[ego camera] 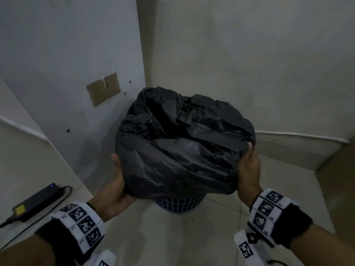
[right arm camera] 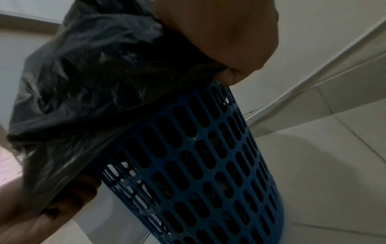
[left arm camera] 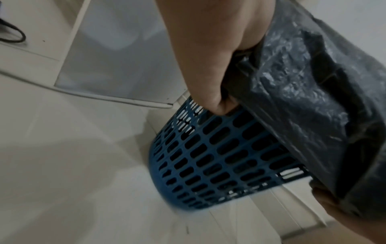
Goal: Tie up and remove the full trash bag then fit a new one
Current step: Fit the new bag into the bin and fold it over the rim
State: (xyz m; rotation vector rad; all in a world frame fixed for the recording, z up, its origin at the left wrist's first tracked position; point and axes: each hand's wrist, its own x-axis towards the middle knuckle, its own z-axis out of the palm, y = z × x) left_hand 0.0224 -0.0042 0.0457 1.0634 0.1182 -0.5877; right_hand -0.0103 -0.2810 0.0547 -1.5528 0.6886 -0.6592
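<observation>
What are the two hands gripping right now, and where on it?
Both hold the black trash bag by its overhang folded down over the blue basket: left hand on one side, right hand on the opposite side.

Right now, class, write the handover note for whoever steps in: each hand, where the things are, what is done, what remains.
Left hand: grips the folded-over edge of the black trash bag on the left side of the rim.
Right hand: grips the bag's edge on the right side.
The bag sits in the blue basket, which stands on the floor in the corner.
Done: both sides gripped.
Left: free the edge, tie, lift out, fit a new bag; none is in view.
</observation>
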